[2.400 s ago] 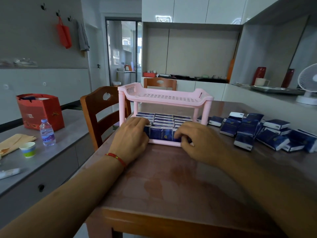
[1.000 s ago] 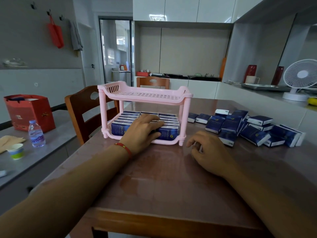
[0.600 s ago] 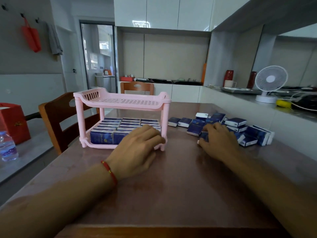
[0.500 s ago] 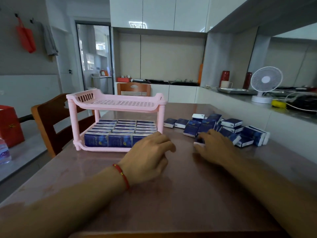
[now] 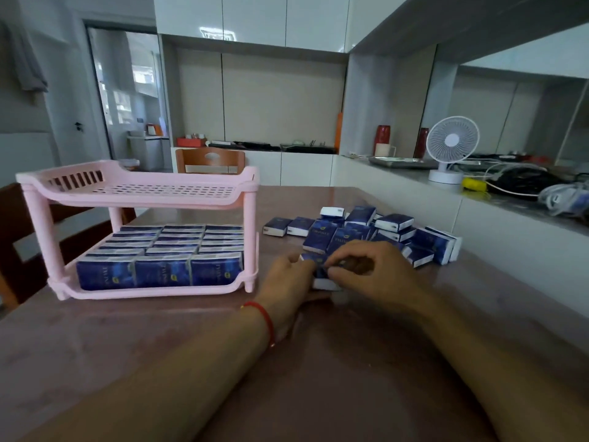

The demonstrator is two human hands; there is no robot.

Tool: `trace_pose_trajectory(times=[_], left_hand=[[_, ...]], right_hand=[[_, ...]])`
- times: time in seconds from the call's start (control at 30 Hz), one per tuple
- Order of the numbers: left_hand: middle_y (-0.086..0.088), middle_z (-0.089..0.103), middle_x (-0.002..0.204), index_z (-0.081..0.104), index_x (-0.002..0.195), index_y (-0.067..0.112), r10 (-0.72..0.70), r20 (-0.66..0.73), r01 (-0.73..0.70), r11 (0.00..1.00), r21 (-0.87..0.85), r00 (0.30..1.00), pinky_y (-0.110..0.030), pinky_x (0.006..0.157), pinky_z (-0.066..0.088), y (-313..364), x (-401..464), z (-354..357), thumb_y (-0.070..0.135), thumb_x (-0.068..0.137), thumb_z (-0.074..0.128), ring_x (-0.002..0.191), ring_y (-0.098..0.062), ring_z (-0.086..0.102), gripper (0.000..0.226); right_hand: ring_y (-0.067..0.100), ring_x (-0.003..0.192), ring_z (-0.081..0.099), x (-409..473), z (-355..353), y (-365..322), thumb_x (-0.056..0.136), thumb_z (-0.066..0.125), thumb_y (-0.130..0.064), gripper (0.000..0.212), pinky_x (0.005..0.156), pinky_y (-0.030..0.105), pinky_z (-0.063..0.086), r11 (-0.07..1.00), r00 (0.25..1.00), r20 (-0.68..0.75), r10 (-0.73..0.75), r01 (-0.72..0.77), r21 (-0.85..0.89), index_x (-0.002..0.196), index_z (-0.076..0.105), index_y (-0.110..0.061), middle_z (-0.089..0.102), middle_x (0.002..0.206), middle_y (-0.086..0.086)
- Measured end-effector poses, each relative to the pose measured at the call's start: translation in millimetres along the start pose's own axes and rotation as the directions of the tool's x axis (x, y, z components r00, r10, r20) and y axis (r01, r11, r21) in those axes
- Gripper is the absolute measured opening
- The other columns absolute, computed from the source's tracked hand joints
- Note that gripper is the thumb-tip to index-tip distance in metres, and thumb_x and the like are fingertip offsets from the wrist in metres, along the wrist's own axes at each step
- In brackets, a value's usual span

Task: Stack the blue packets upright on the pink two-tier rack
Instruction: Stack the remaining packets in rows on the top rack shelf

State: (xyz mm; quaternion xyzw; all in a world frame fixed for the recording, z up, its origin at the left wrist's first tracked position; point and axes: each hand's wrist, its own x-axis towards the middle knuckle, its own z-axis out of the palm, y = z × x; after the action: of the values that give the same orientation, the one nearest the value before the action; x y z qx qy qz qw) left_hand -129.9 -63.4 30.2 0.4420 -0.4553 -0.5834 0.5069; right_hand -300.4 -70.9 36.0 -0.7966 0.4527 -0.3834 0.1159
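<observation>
Head view: both hands meet on one blue packet [image 5: 320,272] beside the pink rack [image 5: 137,199].
Left hand [image 5: 287,283] and right hand [image 5: 369,275] each pinch this dark blue, white-edged packet on the bench [image 5: 159,339]. Upright packets [image 5: 159,269] fill the rack's lower tier. Loose packets [image 5: 366,231] lie heaped behind; fingers hide most of the held one.

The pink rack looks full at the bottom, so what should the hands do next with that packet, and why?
Probably lift the packet that both the left hand and right hand grip and stand it upright on the top tier. The bottom tier looks packed with upright packets, the top holds none, and loose packets remain on the table.
</observation>
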Motion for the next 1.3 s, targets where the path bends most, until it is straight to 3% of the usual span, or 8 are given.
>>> trace_pose_trajectory(times=[0.13, 0.23, 0.37, 0.47, 0.63, 0.73, 0.93, 1.3], left_hand=[[-0.011, 0.073, 0.105, 0.06, 0.112, 0.022, 0.17, -0.018, -0.159, 0.95, 0.268, 0.985, -0.042, 0.087, 0.06, -8.1, 3.5, -15.1, 0.008, 0.094, 0.056, 0.094, -0.023, 0.073, 0.023], [-0.003, 0.074, 0.107, 0.058, 0.107, 0.03, 0.277, 0.038, -0.272, 0.893, 0.36, 0.96, -0.043, 0.089, 0.059, -11.7, 2.1, -20.5, 0.015, 0.094, 0.056, 0.096, -0.018, 0.072, 0.02], [0.002, 0.073, 0.109, 0.057, 0.113, 0.032, 0.339, 0.071, -0.34, 0.861, 0.377, 0.938, -0.045, 0.088, 0.059, -10.6, 1.0, -22.3, 0.026, 0.089, 0.054, 0.098, -0.016, 0.071, 0.025], [0.001, 0.071, 0.112, 0.056, 0.118, 0.032, 0.366, 0.068, -0.362, 0.845, 0.394, 0.928, -0.043, 0.086, 0.06, -9.7, 2.5, -25.3, 0.018, 0.093, 0.053, 0.097, -0.014, 0.07, 0.029], [0.002, 0.071, 0.11, 0.052, 0.119, 0.037, 0.419, 0.039, -0.395, 0.817, 0.419, 0.907, -0.045, 0.088, 0.058, -8.5, 0.7, -29.4, 0.009, 0.096, 0.053, 0.098, -0.015, 0.07, 0.036], [-0.002, 0.071, 0.114, 0.052, 0.126, 0.031, 0.408, 0.029, -0.382, 0.825, 0.416, 0.912, -0.047, 0.092, 0.056, -9.6, -1.5, -29.7, 0.011, 0.094, 0.053, 0.102, -0.019, 0.069, 0.038], [-0.014, 0.07, 0.116, 0.061, 0.124, 0.02, 0.211, 0.05, -0.215, 0.971, 0.108, 0.976, -0.038, 0.076, 0.06, -0.6, -5.0, -27.2, 0.007, 0.092, 0.054, 0.102, -0.029, 0.069, 0.036], [-0.006, 0.071, 0.105, 0.051, 0.111, 0.023, 0.439, 0.019, -0.409, 0.819, 0.403, 0.898, -0.036, 0.076, 0.062, 24.7, -43.1, -26.5, 0.01, 0.075, 0.078, 0.094, -0.022, 0.071, 0.047]], right_hand=[[0.012, 0.089, 0.063, 14.1, 2.9, 24.4, 0.09, 0.066, -0.024, 0.011, 0.077, 0.031, 0.054, 0.972, 0.961, -0.273, 0.046, -0.105, -0.209, 0.1, 0.069, -0.023, 0.067, 0.097, -0.005], [0.028, 0.124, 0.047, 37.8, 4.7, 46.3, 0.089, 0.059, -0.053, 0.057, 0.099, 0.046, 0.043, 0.729, 0.965, -0.228, 0.132, -0.25, -0.637, 0.136, 0.048, -0.022, 0.05, 0.134, 0.006], [0.029, 0.133, 0.034, 52.9, 17.5, 60.9, 0.081, 0.044, -0.078, 0.077, 0.105, 0.05, 0.031, 0.589, 0.96, -0.18, 0.217, -0.275, -0.759, 0.136, 0.045, -0.026, 0.04, 0.146, 0.006], [0.025, 0.12, 0.045, 49.1, 18.6, 60.4, 0.074, 0.062, -0.072, 0.066, 0.098, 0.046, 0.035, 0.688, 0.96, -0.213, 0.184, -0.28, -0.669, 0.122, 0.047, -0.029, 0.055, 0.128, 0.001], [0.013, 0.1, 0.065, 27.5, -4.9, 35.8, 0.068, 0.089, -0.034, 0.065, 0.084, 0.036, 0.058, 0.995, 0.983, -0.153, 0.098, -0.1, -0.004, 0.119, 0.049, -0.033, 0.06, 0.12, -0.008], [0.012, 0.098, 0.068, 18.4, -18.3, 10.0, 0.064, 0.088, -0.033, 0.069, 0.081, 0.034, 0.06, 0.973, 0.996, -0.089, 0.018, 0.003, 0.232, 0.122, 0.051, -0.032, 0.062, 0.121, -0.013], [-0.007, 0.112, 0.053, 10.9, 2.5, -8.7, 0.068, 0.089, -0.034, 0.065, 0.089, 0.027, 0.055, 0.992, 0.986, 0.111, -0.127, 0.127, 0.009, 0.121, 0.053, -0.039, 0.052, 0.125, -0.025], [0.015, 0.107, 0.065, 12.5, 7.9, -10.3, 0.086, 0.057, -0.049, 0.043, 0.093, 0.046, 0.056, 0.881, 0.996, 0.043, -0.082, 0.052, 0.47, 0.128, 0.051, -0.041, 0.062, 0.121, -0.005]])
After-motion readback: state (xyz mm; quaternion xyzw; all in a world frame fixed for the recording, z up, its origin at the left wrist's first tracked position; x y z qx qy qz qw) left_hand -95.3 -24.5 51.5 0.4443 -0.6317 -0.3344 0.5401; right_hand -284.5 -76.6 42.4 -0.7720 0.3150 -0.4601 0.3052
